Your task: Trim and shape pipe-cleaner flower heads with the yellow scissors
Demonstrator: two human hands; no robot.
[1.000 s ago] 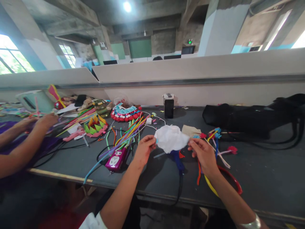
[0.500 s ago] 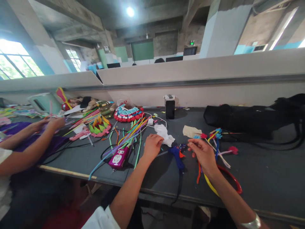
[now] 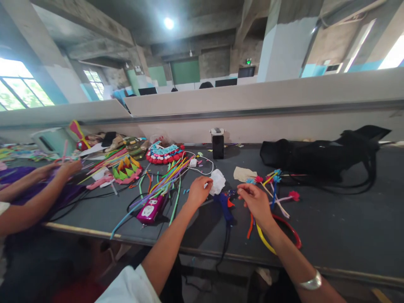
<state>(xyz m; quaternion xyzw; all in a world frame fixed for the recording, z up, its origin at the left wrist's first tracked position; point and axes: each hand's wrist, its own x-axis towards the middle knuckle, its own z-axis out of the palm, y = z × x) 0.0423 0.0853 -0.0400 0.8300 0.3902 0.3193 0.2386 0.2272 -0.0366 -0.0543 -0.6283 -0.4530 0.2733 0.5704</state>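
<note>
My left hand (image 3: 199, 192) is closed in a pinch at the edge of a crumpled piece of white tissue (image 3: 217, 182). Just below the tissue, a blue glue gun (image 3: 224, 207) with an orange trigger lies on the dark table, its cord hanging over the front edge. To the right of it, my right hand (image 3: 255, 202) holds its thumb and fingertips together; whatever is between them is too small to tell. Beyond this hand lie fuzzy pipe cleaners (image 3: 274, 189) with blue and red flower ends. Red and yellow bands (image 3: 295, 233) curve beneath my right forearm.
A purple power strip (image 3: 151, 210) and a bundle of coloured pipe cleaners (image 3: 172, 179) are on the left. A phone (image 3: 218, 146) stands at the back, near a beige cloth (image 3: 245, 174). A black bag (image 3: 303, 158) lies back right. A co-worker's hands (image 3: 67, 168) are far left.
The view has turned slightly right, so everything sits further left. The white tissue has changed from a spread, ragged shape to a rounder, more compact one. Both hands keep their closed poses.
</note>
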